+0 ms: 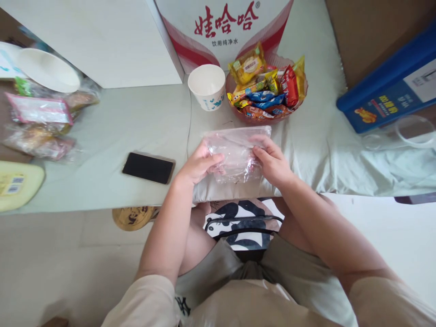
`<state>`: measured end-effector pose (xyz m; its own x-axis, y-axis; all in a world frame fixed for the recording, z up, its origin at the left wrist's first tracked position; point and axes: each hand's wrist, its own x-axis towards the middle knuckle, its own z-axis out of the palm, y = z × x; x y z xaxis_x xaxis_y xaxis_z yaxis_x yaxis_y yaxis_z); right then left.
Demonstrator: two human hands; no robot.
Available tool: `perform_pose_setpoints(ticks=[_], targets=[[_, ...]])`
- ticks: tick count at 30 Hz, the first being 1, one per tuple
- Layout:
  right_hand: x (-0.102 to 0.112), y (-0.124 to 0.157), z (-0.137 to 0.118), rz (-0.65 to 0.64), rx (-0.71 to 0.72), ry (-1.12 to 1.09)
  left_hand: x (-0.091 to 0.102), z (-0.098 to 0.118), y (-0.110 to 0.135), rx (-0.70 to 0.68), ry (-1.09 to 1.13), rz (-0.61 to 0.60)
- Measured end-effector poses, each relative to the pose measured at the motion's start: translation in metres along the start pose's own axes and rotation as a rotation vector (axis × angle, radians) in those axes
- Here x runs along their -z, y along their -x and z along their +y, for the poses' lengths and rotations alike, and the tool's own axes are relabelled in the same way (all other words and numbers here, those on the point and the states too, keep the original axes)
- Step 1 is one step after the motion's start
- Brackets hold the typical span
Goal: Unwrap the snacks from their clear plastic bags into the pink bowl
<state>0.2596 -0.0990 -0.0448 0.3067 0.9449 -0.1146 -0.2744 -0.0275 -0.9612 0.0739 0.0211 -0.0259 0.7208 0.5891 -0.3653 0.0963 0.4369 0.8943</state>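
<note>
left hand (200, 164) and right hand (273, 163) both pinched on clear plastic bag (235, 146), one at each side | bag lies at table (136, 131) edge, just before snack bowl (264, 120) | risk: thin slick film may slip or tear if pulled unevenly; paper cup (206, 86) near, could tip

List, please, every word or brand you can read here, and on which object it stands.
"娃哈哈" with ®, red, on the white carton.
"饮用纯净水", grey, below it.
Blue box: yellow print, too blurred.
Snack wrappers: too small.
Label on the yellow object: too small.
Clear bag in left hand and right hand: no text seen.
</note>
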Motion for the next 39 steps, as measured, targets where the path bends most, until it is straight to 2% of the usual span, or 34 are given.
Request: perform_pose_setpoints(ticks=[6,9,14,19,21,25,28,30,33,35,37,39], targets=[[-0.001,0.0,-0.002,0.057,-0.011,-0.044,0.0,0.003,0.002,-0.026,-0.05,-0.075],[0.0,0.0,-0.005,0.018,-0.006,-0.078,-0.001,0.007,0.004,-0.021,-0.012,-0.084],[0.002,0.0,-0.01,-0.096,-0.03,-0.095,-0.002,0.012,0.005,-0.057,-0.002,-0.013],[0.005,0.0,-0.008,-0.047,-0.004,0.064,0.004,0.01,-0.001,-0.038,0.021,-0.007],[0.005,0.0,-0.006,-0.028,0.013,0.08,0.005,0.009,-0.003,-0.078,-0.017,0.02],[0.003,-0.004,0.0,0.058,0.056,0.002,0.002,0.006,-0.006,-0.193,-0.059,0.162],[0.004,-0.007,0.003,0.133,0.081,0.059,0.003,0.001,-0.013,-0.264,-0.085,0.255],[0.004,-0.007,0.004,0.188,0.114,0.108,0.008,-0.002,-0.018,-0.373,-0.159,0.382],[0.001,-0.005,0.001,0.288,0.241,0.193,0.017,-0.005,-0.022,-0.543,-0.273,0.658],[-0.002,-0.002,-0.001,0.316,0.32,0.296,0.019,-0.007,-0.019,-0.565,-0.308,0.723],[-0.007,0.001,-0.001,0.28,0.363,0.404,0.014,-0.009,-0.014,-0.533,-0.306,0.612],[-0.013,0.003,0.0,0.157,0.382,0.454,0.002,-0.014,-0.009,-0.482,-0.28,0.397]])
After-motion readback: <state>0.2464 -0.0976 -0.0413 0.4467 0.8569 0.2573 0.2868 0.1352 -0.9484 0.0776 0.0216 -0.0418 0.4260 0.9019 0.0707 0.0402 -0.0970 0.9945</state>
